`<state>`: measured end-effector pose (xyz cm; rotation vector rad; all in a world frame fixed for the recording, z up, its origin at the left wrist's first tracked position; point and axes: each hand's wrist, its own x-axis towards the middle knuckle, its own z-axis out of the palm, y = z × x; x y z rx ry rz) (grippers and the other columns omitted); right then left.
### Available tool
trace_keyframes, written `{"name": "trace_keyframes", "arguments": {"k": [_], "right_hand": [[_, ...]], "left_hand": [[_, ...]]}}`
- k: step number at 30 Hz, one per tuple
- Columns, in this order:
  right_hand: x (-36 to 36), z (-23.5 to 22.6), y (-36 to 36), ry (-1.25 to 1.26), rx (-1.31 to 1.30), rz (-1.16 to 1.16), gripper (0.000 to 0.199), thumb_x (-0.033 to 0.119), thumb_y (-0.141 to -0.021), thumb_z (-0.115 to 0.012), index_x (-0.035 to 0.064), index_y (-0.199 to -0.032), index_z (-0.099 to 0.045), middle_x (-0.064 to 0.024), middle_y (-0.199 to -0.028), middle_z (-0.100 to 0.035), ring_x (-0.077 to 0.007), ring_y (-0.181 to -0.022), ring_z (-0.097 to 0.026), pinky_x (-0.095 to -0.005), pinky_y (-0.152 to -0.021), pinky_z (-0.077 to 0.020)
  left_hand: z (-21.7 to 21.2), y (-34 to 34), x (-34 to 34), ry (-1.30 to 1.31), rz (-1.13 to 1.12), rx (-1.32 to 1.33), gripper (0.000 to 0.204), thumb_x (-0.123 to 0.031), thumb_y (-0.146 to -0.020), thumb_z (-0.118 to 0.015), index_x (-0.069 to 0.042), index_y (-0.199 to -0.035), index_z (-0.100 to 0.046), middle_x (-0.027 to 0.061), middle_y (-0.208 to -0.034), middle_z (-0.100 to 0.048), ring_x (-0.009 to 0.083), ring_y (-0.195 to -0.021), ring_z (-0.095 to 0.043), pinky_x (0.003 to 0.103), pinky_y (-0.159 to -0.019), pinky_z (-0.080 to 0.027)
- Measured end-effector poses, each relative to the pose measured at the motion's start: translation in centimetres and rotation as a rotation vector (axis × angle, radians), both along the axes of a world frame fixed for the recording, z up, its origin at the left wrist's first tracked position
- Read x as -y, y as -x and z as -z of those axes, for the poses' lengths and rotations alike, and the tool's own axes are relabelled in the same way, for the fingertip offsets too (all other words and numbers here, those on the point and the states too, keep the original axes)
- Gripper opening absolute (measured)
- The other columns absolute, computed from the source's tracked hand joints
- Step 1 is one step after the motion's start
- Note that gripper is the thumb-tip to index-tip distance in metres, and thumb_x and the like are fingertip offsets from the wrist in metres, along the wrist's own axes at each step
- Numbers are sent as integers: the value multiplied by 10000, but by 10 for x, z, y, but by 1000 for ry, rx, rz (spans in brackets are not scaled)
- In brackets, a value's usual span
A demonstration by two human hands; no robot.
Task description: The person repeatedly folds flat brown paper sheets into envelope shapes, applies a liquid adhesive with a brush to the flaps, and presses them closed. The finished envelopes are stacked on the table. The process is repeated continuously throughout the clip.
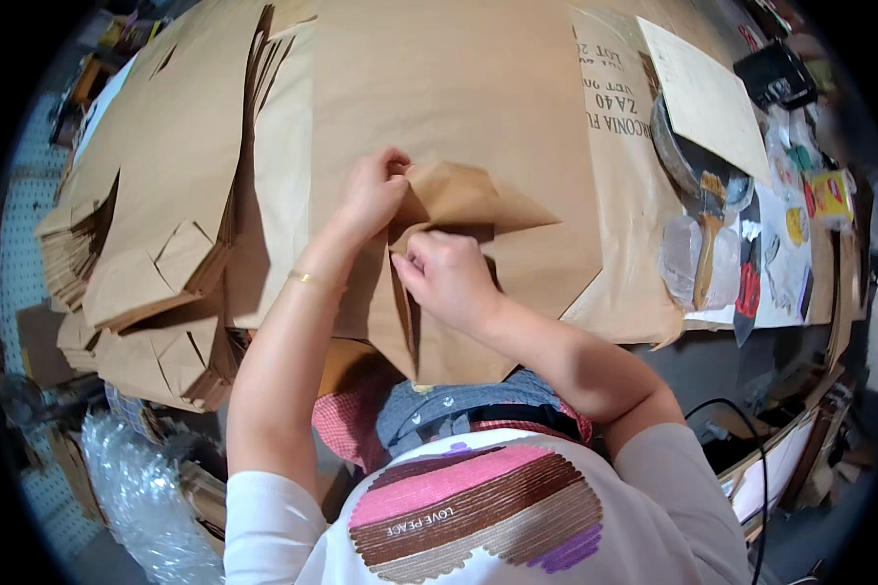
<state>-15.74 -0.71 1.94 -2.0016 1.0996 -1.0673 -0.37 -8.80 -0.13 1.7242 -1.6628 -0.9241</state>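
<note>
A large brown paper bag (458, 107) lies flat on the table in front of me, its near end partly opened into raised folds and flaps. My left hand (379, 192) is closed at the upper left of the opened end, its curled fingertips on the edge of a raised flap. Lower and to the right, my right hand (449, 276) is closed with thumb and fingers gripping a fold near the middle of that end. The inside of the fold under the right hand is hidden.
Stacked brown paper bags (166, 253) with folded ends sit at the left. On the right are a bowl (671, 146) partly under a white board (704, 93), a brush (709, 234), a red-handled blade (747, 292) and a black box (776, 75). Bubble wrap (141, 497) is at lower left.
</note>
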Motion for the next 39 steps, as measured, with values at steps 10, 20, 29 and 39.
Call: {"name": "trace_keyframes", "arguments": {"k": [10, 20, 29, 39], "right_hand": [[73, -53, 46, 67, -899, -485, 126, 139, -686, -696, 24, -712, -649, -155, -750, -627, -353, -750, -618, -441, -651, -499], [14, -79, 52, -139, -1502, -645, 440, 405, -795, -698, 93, -1096, -629, -96, -921, -694, -269, -809, -672, -379, -708, -508], [33, -41, 77, -426, -1427, -287, 496, 132, -722, -707, 18, -1172, -533, -134, -1002, -692, -288, -924, -685, -392, -768, -549], [65, -61, 126, -184, -1297, -260, 193, 117, -656, -694, 64, -837, -650, -147, -883, -674, -297, -881, -659, -398, -718, -524]], "left_hand": [[-15, 1, 4, -97, 77, 17, 362, 13, -759, -624, 13, -1107, -523, 99, -812, -610, 195, -781, -597, 335, -699, -485], [-52, 42, -65, 469, 925, 908, 80, -98, -795, -574, -74, -857, -619, 99, -836, -646, 236, -889, -649, 368, -643, -496], [-61, 33, -82, -474, 585, 1111, 645, -196, -724, -759, 7, -1282, -510, 124, -1185, -634, 207, -1146, -584, 300, -861, -525], [-70, -6, -71, -203, 347, 436, 380, -39, -683, -656, -39, -1063, -669, 142, -1053, -675, 304, -1003, -637, 373, -858, -516]]}}
